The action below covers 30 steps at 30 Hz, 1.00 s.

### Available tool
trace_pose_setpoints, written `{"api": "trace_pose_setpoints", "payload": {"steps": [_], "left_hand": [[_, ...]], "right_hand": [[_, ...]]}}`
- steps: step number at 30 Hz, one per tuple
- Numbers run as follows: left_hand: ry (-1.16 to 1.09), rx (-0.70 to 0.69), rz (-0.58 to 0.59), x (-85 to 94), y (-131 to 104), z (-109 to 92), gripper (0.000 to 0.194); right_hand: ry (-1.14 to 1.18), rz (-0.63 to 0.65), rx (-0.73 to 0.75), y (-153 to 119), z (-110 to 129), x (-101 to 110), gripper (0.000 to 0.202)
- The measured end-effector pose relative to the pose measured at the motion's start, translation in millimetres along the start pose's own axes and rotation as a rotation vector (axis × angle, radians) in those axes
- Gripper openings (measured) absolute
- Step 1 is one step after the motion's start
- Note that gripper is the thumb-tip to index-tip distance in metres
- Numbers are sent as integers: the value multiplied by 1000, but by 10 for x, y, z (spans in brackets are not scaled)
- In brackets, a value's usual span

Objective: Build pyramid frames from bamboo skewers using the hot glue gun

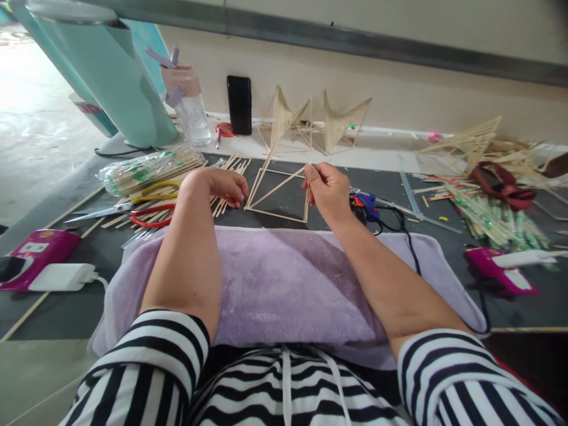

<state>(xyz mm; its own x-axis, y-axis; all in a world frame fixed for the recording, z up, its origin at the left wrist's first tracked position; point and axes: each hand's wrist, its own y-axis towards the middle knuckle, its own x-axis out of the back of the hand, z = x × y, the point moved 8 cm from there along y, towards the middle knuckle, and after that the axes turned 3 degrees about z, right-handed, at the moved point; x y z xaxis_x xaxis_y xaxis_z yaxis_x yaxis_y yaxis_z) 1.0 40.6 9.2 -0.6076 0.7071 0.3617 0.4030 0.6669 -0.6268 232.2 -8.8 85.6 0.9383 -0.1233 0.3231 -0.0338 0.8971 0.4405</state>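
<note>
A square frame of thin wooden sticks (277, 215) lies on the dark mat in front of me. Between thumb and fingers, my right hand (329, 186) pinches the upper end of a slanting wooden stick (280, 188), which runs down to the frame's near left corner. My left hand (228, 188) is just left of that corner, its fingers curled together; what they hold, if anything, I cannot make out. Another stick rises from the frame's left side. Beside my right wrist is a blue glue gun (366, 206), partly hidden by the hand.
Scissors (104, 211), red-handled pliers (153, 216) and bagged sticks (151, 168) lie left. Two stick models (284, 115) and a phone (239, 105) stand at the back beside a bottle (189, 103). More sticks (492, 213) lie right. A purple towel (284, 284) covers the near edge.
</note>
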Motion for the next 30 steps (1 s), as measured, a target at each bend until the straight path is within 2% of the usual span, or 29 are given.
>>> {"api": "trace_pose_setpoints", "payload": {"steps": [2,5,7,10,12,22,26,30], "left_hand": [[-25,11,-60,34,-25,11,24],[-12,14,-218,115,35,6,24],[19,-18,-386,205,121,-25,24],[151,-91,-765,392,176,-114,28],[263,-145,-912,429,206,-180,28],[476,-309,-1093,412,299,-236,32],[468,-353,-1124,428,315,-245,30],[427,-331,-1146,483,338,-199,27]], "right_hand": [[4,-6,0,1,-8,-1,43],[-6,-14,0,2,-18,1,41],[-9,-17,1,0,-15,4,41],[-10,-17,6,-7,3,9,42],[-13,-20,6,-10,12,14,43],[14,-15,-1,-2,10,10,41],[18,-7,0,-3,12,7,42],[19,-8,-12,0,-7,7,42]]}}
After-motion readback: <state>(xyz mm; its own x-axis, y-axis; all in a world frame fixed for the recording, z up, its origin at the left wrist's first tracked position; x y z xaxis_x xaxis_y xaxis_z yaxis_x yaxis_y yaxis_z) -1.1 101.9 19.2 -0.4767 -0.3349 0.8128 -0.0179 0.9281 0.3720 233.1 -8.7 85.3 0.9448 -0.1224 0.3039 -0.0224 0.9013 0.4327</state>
